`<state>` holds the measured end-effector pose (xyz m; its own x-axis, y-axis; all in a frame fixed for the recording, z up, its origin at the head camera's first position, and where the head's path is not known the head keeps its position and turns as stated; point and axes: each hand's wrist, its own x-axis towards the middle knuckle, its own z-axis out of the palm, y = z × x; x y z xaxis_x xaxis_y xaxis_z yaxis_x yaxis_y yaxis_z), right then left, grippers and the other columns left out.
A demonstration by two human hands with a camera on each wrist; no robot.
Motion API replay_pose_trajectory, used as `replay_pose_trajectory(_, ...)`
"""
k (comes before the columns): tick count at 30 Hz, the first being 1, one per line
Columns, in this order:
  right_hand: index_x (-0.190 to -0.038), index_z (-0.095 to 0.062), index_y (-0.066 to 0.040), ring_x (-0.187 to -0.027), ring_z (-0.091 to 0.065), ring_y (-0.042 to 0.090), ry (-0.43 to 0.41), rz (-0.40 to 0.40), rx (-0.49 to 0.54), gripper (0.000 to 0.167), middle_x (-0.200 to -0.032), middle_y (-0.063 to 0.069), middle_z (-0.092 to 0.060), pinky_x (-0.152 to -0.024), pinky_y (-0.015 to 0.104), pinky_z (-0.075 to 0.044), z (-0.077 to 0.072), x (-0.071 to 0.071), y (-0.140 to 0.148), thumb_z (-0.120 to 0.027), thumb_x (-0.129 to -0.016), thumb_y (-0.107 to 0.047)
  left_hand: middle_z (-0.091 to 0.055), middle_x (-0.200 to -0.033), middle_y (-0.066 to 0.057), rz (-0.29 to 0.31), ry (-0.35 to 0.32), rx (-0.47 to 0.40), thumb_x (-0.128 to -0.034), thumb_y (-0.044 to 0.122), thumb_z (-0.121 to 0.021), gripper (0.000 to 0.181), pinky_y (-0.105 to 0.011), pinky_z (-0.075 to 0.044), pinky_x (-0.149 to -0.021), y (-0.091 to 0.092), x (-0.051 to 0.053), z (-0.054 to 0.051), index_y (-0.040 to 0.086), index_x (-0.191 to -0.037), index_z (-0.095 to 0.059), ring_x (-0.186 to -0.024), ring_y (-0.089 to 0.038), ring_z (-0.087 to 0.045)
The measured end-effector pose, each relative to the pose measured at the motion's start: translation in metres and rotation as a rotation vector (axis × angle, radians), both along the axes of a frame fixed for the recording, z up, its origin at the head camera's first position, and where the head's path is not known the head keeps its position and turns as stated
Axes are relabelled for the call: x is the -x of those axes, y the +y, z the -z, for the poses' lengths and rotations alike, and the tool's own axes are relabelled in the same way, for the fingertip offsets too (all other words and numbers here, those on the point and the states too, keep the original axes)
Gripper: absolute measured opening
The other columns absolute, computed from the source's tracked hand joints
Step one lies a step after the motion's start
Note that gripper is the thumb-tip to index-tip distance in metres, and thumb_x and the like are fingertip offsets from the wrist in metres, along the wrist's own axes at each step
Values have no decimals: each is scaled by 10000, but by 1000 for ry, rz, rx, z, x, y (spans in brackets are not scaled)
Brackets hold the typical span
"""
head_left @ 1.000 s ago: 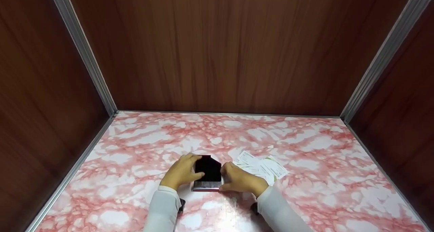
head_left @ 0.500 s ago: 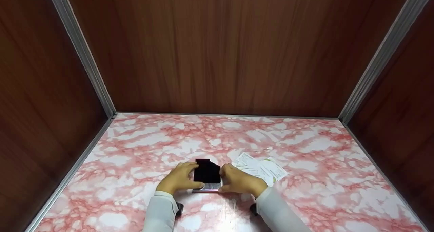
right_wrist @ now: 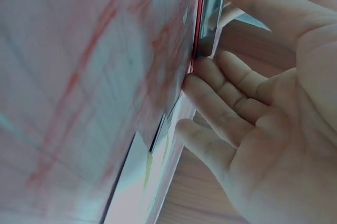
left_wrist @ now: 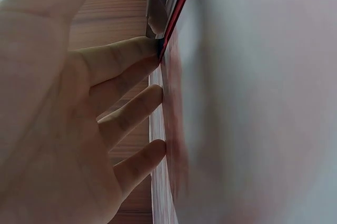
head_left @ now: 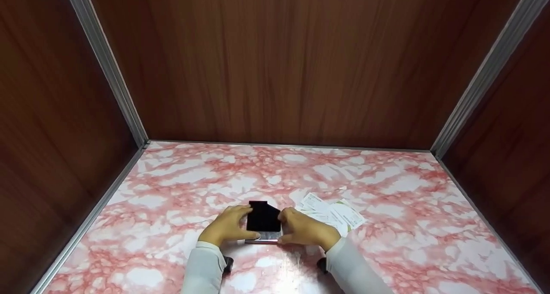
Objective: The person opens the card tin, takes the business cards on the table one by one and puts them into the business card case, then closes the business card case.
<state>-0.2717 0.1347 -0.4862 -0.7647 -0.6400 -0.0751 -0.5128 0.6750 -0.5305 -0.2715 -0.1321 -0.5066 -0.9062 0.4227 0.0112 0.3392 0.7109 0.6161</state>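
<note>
A small card case [head_left: 263, 218] with a black inside, a shiny metal near part and a red edge sits on the table in the head view. At its left side my left hand [head_left: 225, 227] holds it, thumb on the near left corner and forefinger by the far left. My right hand [head_left: 308, 229] grips the opposite side between thumb and fingers. In the left wrist view, the other fingers [left_wrist: 138, 168] spread along the tabletop. The right wrist view has the case's red rim [right_wrist: 198, 23] between thumb and fingers. Several white printed cards [head_left: 333, 212] lie overlapping beside my right hand.
The pink and white marbled table [head_left: 193, 173] is bounded by dark wood panels [head_left: 275, 66] at the back and both sides. Grey metal strips [head_left: 109, 66] run along the corners. A dark wrist device [head_left: 228, 265] is worn at each cuff.
My left hand has shifted slightly nearer, its thumb sliding down from the black part to the case's near edge. The black part also lies slightly nearer. My right hand has barely moved.
</note>
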Motion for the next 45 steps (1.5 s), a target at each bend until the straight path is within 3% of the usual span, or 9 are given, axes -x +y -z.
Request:
replay_pose_trajectory(5, -1392, -471, -16, -1229, -537, 277, -1, -29, 14, 627, -1330, 123, -538, -1052, 432, -437, -1, -4, 6, -760, -905, -284, -459, -1514, -140, -3, -11, -5, -770, 486, -838, 880, -572, -328, -1125, 0, -4, 3, 34, -1453, -516, -1403, -397, -363)
replay_pose_trajectory(8, -1397, -481, -17, -1256, -526, 301, 12, -27, 25, 599, -1364, 140, -529, -1058, 456, -435, -4, -7, 11, -744, -920, -267, -457, -1516, -137, -2, -17, 1, -771, 490, -837, 879, -576, -327, -1124, 1, -5, 3, 41, -1455, -517, -1406, -398, -359)
replay_pose_trajectory(24, -1368, -522, 24, -1307, -484, 387, 72, 143, 132, 529, -1381, 199, -533, -1077, 547, -392, -24, -6, 65, -704, -948, -240, -458, -1512, -143, 6, -9, 2, -779, 469, -836, 873, -555, -333, -1128, 1, -5, 1, 30, -1459, -507, -1403, -383, -364)
replay_pose_trajectory(33, -1393, -521, 34, -1360, -413, 406, 34, 316, 100, 553, -1422, 220, -502, -1116, 573, -331, -24, 6, 95, -711, -952, -239, -445, -1525, -128, 2, -19, 15, -793, 474, -827, 868, -561, -312, -1139, 1, -4, -1, 49, -1473, -496, -1422, -383, -339)
replay_pose_trajectory(39, -1398, -533, 40, -1410, -312, 463, 21, 349, 79, 566, -1473, 271, -439, -1139, 606, -271, -23, 10, 110, -718, -940, -235, -433, -1533, -128, 2, -26, 22, -807, 467, -820, 858, -559, -309, -1141, 1, -2, -2, 55, -1482, -486, -1424, -381, -339)
replay_pose_trajectory(45, -1405, -535, 14, -1360, -376, 422, 1, 375, 14, 571, -1483, 245, -431, -1072, 565, -383, -22, 11, 118, -730, -927, -230, -420, -1545, -118, -13, -53, 21, -803, 487, -817, 877, -576, -296, -1143, 0, -3, -2, 70, -1494, -473, -1437, -376, -318)
